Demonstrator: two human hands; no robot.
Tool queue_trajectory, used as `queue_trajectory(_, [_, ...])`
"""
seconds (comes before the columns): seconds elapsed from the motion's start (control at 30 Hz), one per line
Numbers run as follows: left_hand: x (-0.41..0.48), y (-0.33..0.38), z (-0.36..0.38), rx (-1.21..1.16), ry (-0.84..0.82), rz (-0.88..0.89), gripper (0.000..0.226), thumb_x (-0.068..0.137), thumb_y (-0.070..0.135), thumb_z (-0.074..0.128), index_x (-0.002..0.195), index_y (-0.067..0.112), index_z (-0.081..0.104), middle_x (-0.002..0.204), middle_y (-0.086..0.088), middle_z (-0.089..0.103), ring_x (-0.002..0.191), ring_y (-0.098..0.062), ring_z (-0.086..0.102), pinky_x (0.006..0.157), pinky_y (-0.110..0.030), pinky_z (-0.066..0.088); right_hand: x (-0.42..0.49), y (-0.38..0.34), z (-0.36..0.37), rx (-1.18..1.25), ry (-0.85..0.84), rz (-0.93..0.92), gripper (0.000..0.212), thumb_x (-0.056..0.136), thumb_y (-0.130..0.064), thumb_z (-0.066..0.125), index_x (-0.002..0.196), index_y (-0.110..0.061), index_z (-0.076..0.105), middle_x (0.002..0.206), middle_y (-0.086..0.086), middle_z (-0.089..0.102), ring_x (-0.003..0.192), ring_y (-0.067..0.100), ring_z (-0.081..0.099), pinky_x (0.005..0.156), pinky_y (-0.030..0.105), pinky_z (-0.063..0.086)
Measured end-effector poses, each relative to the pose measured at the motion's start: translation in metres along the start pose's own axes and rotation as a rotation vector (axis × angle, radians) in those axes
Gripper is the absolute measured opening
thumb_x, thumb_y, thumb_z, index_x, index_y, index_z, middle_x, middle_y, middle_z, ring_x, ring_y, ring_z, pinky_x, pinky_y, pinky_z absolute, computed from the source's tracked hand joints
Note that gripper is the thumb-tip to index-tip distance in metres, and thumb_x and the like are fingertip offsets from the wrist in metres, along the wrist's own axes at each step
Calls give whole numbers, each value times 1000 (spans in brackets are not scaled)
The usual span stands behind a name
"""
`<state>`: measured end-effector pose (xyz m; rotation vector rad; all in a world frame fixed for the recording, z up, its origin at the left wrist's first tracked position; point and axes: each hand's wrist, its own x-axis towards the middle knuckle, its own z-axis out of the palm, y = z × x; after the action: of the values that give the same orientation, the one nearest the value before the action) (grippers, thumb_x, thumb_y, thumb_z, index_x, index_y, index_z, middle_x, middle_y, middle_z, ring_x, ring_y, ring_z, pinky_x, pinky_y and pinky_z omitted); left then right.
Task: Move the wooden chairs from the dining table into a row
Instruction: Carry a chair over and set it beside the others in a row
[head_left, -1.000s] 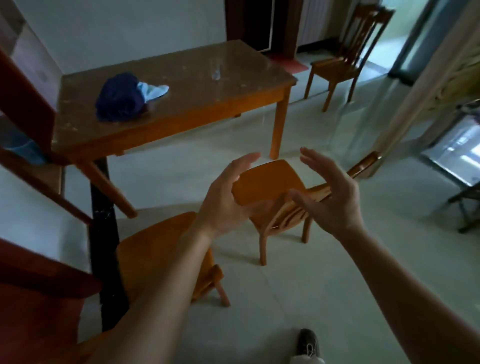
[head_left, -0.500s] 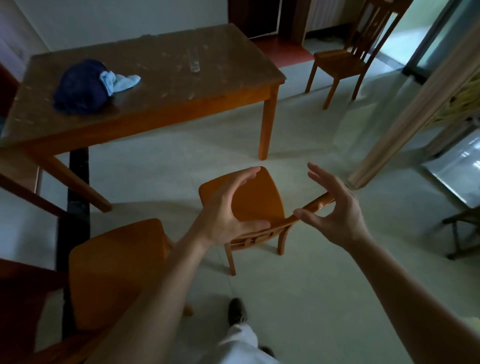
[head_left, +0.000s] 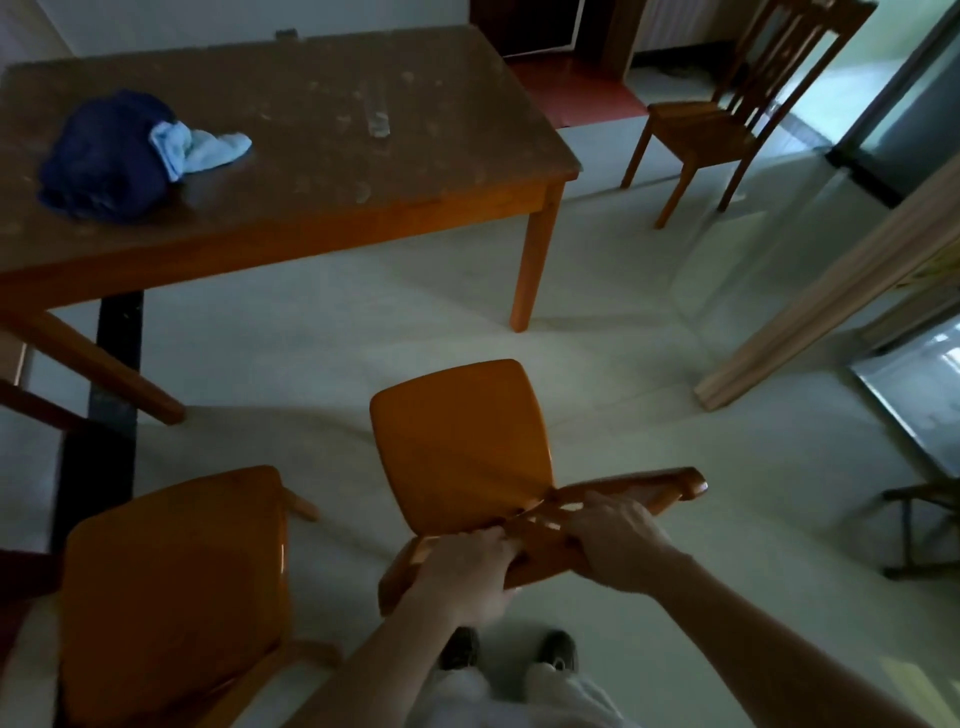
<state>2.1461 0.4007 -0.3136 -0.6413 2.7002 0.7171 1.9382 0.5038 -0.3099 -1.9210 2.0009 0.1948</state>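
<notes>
An orange wooden chair (head_left: 457, 436) stands on the pale floor straight in front of me, its seat facing the dining table (head_left: 291, 171). My left hand (head_left: 462, 577) and my right hand (head_left: 615, 540) are both closed over the top rail of its backrest, side by side. A second orange chair (head_left: 171, 582) stands close at my lower left. A third, darker wooden chair (head_left: 727, 109) stands apart at the far right, beyond the table's corner.
On the table lie a dark blue cloth bundle (head_left: 104, 156) with a light blue rag and a small clear glass (head_left: 377, 117). A slanted wooden post (head_left: 831, 291) and a glass door stand to the right. A dark stool frame (head_left: 919, 525) sits at the right edge.
Both hands, open above the chair a second ago, have come down and closed on its backrest rail. My view has moved closer, above the chair.
</notes>
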Motion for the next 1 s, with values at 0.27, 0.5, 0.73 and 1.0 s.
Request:
queue_trajectory(0.27, [33,-7,-46,-1,-38,-72,9,101,32,61,93,28,60,78,6,64,68,-13,67,66,-30,57,44,26,-43,-74,-63,-17,23,94,-49,57,108,-34,68,92,-9,69,82,9,65,75,31,58])
queue_trajectory(0.5, [100,-13,-209,52,103,-156,24,96,52,64,84,31,61,80,10,62,75,-12,62,69,-29,49,130,68,-188,-225,92,-27,38,84,-64,67,91,-27,68,65,-11,55,57,6,54,55,25,44])
queue_trajectory(0.73, [149,27,-293,-20,45,-29,15,89,44,78,87,30,75,77,11,74,65,-5,70,60,-22,53,104,127,-258,-153,173,11,26,74,-57,77,81,-34,69,61,-18,57,55,2,54,49,21,38])
queue_trajectory(1.0, [246,87,-313,-13,-57,75,16,82,45,85,82,32,77,76,14,76,66,-2,71,64,-32,58,58,213,-268,-23,165,172,34,71,-51,77,60,-30,52,58,-12,56,53,3,54,45,20,30])
